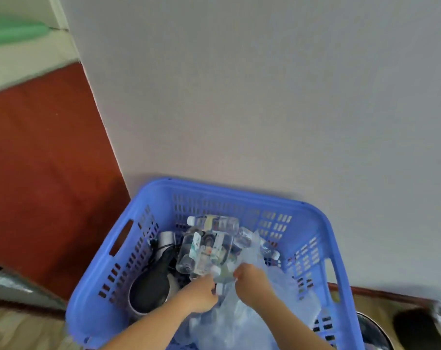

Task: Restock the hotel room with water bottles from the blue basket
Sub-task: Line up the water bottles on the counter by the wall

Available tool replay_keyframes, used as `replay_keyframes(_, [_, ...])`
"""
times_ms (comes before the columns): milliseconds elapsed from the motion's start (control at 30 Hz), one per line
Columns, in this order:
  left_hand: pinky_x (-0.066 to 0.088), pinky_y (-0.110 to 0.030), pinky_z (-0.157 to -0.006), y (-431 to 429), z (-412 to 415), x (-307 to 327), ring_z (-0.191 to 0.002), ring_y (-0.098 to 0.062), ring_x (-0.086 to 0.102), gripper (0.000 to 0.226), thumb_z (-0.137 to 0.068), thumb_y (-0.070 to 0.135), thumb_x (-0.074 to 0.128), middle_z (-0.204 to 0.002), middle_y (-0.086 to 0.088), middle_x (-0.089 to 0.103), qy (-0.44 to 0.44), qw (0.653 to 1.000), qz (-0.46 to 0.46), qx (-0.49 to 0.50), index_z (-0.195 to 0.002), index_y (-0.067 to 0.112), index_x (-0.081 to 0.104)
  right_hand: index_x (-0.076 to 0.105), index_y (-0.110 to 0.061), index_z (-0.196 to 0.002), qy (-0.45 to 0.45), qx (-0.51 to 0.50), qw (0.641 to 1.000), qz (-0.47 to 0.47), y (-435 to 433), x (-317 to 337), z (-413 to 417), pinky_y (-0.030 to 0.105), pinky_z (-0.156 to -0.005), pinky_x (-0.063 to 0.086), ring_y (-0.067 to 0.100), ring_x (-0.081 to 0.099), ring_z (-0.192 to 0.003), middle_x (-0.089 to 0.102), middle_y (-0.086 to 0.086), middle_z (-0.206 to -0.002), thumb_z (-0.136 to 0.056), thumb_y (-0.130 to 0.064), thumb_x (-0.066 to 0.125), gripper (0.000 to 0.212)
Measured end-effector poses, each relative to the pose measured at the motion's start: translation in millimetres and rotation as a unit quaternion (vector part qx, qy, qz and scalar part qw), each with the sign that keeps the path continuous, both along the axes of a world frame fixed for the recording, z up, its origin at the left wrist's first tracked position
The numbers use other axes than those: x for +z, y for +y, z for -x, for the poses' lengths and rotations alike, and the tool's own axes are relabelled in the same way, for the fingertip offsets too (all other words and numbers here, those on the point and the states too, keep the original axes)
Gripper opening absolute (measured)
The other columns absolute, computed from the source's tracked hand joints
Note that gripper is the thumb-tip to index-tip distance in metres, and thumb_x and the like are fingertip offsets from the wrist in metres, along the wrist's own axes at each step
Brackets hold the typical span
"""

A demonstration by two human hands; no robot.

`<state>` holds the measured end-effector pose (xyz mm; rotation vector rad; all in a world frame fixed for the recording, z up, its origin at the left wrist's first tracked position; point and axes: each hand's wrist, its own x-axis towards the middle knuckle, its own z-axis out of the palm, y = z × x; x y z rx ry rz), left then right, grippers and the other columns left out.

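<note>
Left hand point(201, 294) and right hand point(252, 281) pinch clear plastic wrap point(267, 314) around water bottles point(206, 248).
Fingers are curled tight, meeting inside the blue basket point(229, 192); pulling apart evenly should free one bottle without dragging the pack.

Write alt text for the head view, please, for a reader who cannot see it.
A left hand and right hand meet over clear water bottles in a blue basket beside plastic wrap; the basket stands against a grey wall.
</note>
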<state>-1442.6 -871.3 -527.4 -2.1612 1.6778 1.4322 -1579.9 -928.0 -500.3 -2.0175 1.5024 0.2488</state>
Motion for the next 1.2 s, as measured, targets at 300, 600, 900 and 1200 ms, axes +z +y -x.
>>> replay_keyframes(300, [0.045, -0.04, -0.086, -80, -9, -67, -0.113, -0.034, 0.051, 0.04, -0.098, 0.02, 0.048, -0.13, -0.018, 0.045, -0.076, 0.976, 0.149, 0.136, -0.133, 0.004, 0.036, 0.05, -0.013, -0.135, 0.258, 0.281, 0.924, 0.019, -27, -68, -49, 0.032, -0.096, 0.041, 0.026, 0.051, -0.125, 0.053, 0.008, -0.135, -0.098, -0.012, 0.049, 0.037])
replay_keyframes(600, [0.041, -0.035, -0.069, -107, 4, -109, -0.109, -0.035, 0.058, 0.067, -0.086, 0.017, 0.07, -0.138, -0.02, 0.032, -0.173, 0.977, 0.103, 0.071, -0.133, 0.002, 0.026, 0.061, -0.017, -0.121, 0.381, 0.351, 0.854, 0.047, -38, -122, -56, 0.027, -0.064, 0.037, 0.02, 0.059, -0.095, 0.062, 0.002, -0.114, -0.095, -0.009, 0.044, 0.033])
replay_keyframes(900, [0.05, -0.037, -0.079, -106, -27, -93, -0.107, -0.032, 0.058, 0.061, -0.085, 0.025, 0.07, -0.13, -0.017, 0.045, -0.074, 0.989, 0.083, 0.101, -0.134, 0.004, 0.038, 0.058, -0.016, -0.124, 0.318, 0.281, 0.904, 0.056, -49, -118, -50, 0.031, -0.076, 0.043, 0.024, 0.051, -0.114, 0.058, 0.007, -0.122, -0.092, -0.017, 0.057, 0.031])
replay_keyframes(1200, [0.041, -0.033, -0.066, -78, -61, -7, -0.083, -0.019, 0.054, 0.033, -0.085, 0.042, 0.07, -0.09, 0.004, 0.055, 0.011, 0.945, 0.218, 0.245, -0.093, 0.022, 0.047, 0.036, -0.011, -0.138, 0.097, 0.13, 0.986, 0.027, -49, -37, -53, 0.042, -0.092, 0.046, 0.035, 0.054, -0.119, 0.045, 0.014, -0.136, -0.096, -0.023, 0.057, 0.049])
